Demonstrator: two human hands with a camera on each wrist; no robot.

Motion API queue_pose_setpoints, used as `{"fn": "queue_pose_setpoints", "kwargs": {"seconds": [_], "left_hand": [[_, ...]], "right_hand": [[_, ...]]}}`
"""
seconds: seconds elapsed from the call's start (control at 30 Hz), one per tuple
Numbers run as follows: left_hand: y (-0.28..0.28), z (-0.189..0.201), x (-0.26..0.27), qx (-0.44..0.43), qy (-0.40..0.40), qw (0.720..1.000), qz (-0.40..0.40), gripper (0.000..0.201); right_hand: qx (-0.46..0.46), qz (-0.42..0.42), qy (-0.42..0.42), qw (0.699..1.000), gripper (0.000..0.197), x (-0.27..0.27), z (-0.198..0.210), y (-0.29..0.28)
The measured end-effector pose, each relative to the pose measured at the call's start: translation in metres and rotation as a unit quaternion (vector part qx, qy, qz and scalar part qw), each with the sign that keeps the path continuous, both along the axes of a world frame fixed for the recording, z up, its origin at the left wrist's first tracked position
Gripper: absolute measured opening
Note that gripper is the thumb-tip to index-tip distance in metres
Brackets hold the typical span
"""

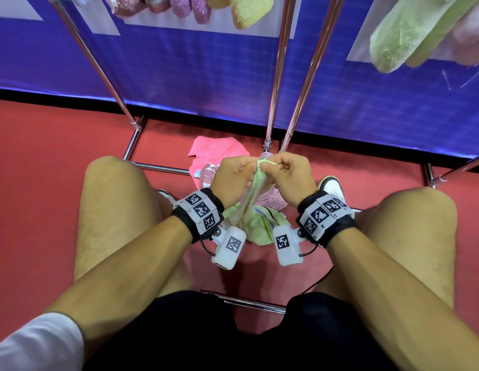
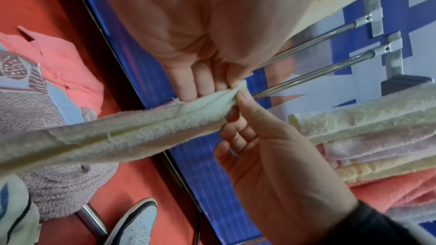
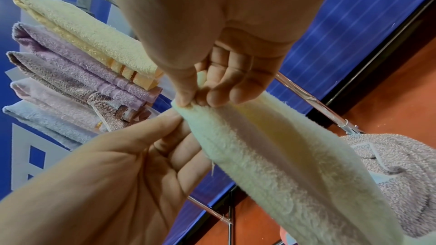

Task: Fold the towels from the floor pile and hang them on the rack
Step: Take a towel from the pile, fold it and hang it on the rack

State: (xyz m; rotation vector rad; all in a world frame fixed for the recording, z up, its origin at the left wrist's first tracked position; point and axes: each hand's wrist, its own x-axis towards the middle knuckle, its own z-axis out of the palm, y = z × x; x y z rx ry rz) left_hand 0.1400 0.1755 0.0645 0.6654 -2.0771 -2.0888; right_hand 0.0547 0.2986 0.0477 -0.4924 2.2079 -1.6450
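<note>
Our left hand point(image 1: 234, 178) and right hand point(image 1: 287, 178) meet at one top corner of a pale green terry towel point(image 2: 132, 128), each pinching the cloth between thumb and curled fingers point(image 3: 221, 98), so both hands are closed on that same bunched corner. From the pinch the towel hangs down as a narrow, gathered strip between our knees, and its lower end, marked with a blue and a green line, reaches the floor pile; we judge it picked up but not yet spread or folded, since no neat crease shows. Under our wrists the floor pile point(image 1: 219, 162) lies on the red floor point(image 1: 45, 170) against the lower front bar of the chrome rack point(image 1: 158, 166): a bright pink cloth at the far side and a mottled pink-and-white terry towel point(image 2: 47, 156) nearer our feet, so at least two more towels wait besides the one in hand. Above, the rack's rails already carry folded towels point(image 3: 82, 59), among them cream, lilac, speckled brown, pale pink and pale blue, with a folded light green one point(image 1: 409, 30) towards the upper right corner of the head view. By our reckoning the task is well past its middle, with this towel to be opened, folded and hung, then the rest of the pile.
</note>
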Motion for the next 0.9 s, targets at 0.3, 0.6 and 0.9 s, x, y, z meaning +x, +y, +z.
{"fn": "queue_pose_setpoints", "kwargs": {"seconds": [0.3,0.6,0.9], "left_hand": [[0.002,0.004,0.002,-0.013,0.017,1.0,-0.007,0.025],[-0.001,0.004,0.003,-0.018,0.048,0.998,-0.023,0.025],[-0.007,0.003,0.002,0.009,0.03,0.999,-0.016,0.017]], "right_hand": [[-0.002,-0.003,0.007,1.0,0.017,-0.003,-0.005,0.0],[-0.012,0.002,0.005,1.0,0.009,-0.003,-0.004,0.0],[0.028,0.008,0.067,0.997,0.015,-0.001,-0.003,0.003]]}}
